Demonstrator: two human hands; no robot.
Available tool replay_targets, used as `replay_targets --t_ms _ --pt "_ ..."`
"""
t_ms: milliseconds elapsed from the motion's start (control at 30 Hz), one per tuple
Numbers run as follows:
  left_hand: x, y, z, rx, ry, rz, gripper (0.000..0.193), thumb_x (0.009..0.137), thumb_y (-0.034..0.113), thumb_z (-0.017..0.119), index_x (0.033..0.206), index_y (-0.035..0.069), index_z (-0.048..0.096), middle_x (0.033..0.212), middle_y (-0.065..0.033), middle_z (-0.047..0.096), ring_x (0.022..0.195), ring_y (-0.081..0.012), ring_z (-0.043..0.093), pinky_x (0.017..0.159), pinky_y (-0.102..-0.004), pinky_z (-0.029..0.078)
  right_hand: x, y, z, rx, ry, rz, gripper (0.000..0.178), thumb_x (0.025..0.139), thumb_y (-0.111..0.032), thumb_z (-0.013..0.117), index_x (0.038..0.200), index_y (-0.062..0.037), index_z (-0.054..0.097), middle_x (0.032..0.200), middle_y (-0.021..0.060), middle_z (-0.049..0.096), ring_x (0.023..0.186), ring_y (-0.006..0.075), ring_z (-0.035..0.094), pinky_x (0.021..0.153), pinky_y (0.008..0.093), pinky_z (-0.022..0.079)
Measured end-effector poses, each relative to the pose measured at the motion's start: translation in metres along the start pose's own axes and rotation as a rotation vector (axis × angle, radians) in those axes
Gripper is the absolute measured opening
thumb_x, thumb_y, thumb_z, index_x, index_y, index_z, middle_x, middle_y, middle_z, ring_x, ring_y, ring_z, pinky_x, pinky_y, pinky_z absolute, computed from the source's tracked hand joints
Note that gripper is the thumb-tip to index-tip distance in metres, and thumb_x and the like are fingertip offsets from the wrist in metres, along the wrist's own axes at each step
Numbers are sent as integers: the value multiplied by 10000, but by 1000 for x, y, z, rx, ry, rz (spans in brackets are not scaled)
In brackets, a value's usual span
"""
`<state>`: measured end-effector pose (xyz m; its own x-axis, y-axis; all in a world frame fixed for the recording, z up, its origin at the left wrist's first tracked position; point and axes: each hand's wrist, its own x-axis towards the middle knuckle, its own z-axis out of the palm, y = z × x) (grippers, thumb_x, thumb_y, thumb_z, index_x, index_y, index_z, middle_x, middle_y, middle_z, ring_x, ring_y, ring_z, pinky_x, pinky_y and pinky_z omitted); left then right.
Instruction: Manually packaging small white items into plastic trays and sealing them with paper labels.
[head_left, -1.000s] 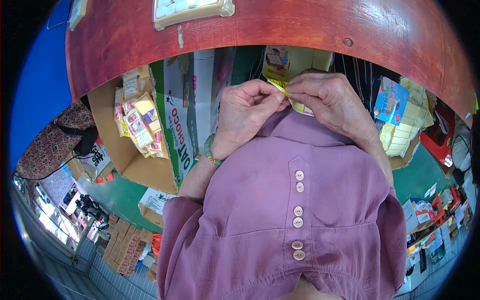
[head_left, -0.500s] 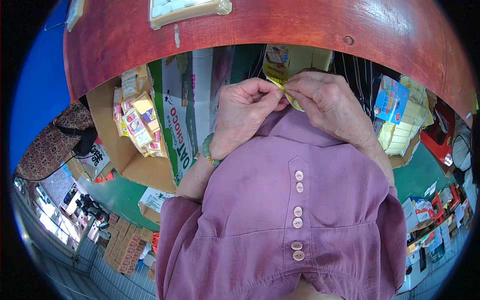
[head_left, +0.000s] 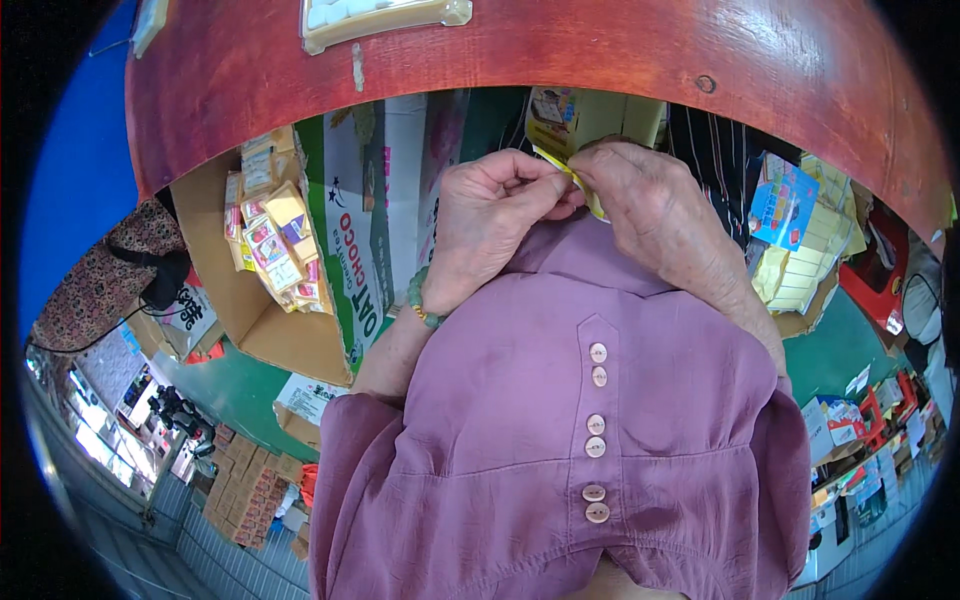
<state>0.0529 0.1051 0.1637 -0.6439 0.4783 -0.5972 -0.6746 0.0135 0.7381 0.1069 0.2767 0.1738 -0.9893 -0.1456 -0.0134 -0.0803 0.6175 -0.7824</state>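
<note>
Both hands work close together in front of my chest, just below the table edge. A thin yellow piece of printed card or packaging (head_left: pixel 552 158) slants between them, seen almost edge-on. My left hand (head_left: pixel 490 220) is closed, pinching it between thumb and fingers. From the other side my right hand (head_left: pixel 660 215) has its fingers curled onto the same piece; their tips are partly hidden. Beyond the hands lies a larger pale yellow printed package or card (head_left: pixel 640 117), partly under the table.
A red-brown wooden table (head_left: pixel 560 55) curves across the top, bearing a clear-lidded tray of white pieces (head_left: pixel 390 22). At left, a cardboard box (head_left: pixel 250 335) holds small packets (head_left: pixel 270 250). On the right, another box holds pale yellow packages (head_left: pixel 805 265) and a blue card (head_left: pixel 785 200).
My right fingers have shifted slightly and curl more over the yellow piece, which tilts a little differently. The left hand keeps its pinch, nearly still.
</note>
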Motion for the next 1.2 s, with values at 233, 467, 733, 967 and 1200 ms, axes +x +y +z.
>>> replay_targets --t_ms 233,467,733,967,1200 --pt "-2 0 -5 30 -23 -30 75 871 -18 589 897 -68 638 877 -145 670 814 -170 675 732 -236 567 1 4 -3 177 -36 126 114 824 4 591 929 43 612 821 164 637 761 321 646 653 350 507" --pt "-1 -4 -9 -48 -54 -37 77 879 -1 584 903 -57 630 870 -150 676 806 -166 677 729 -237 563 1 9 -2 235 -15 74 128 816 6 602 935 46 625 816 159 642 747 297 651 661 334 513" --pt "-4 -7 -7 -59 -41 -13 77 886 5 578 894 -55 626 871 -155 676 806 -177 681 721 -244 566 1 8 0 104 -57 7 115 808 4 612 920 33 613 814 152 625 747 319 637 648 356 509" --pt "-1 -6 -9 -113 -32 -72 70 883 -4 578 888 -57 623 876 -156 671 813 -190 683 725 -255 567 -1 14 6 128 -59 25 118 816 6 603 930 20 575 816 151 615 754 328 628 640 366 503" --pt "1 -6 -12 -73 -62 -85 88 881 15 590 914 -59 624 895 -152 669 815 -183 680 738 -251 563 0 16 7 2 -62 64 161 827 34 541 983 0 520 850 168 608 801 366 619 684 407 501"
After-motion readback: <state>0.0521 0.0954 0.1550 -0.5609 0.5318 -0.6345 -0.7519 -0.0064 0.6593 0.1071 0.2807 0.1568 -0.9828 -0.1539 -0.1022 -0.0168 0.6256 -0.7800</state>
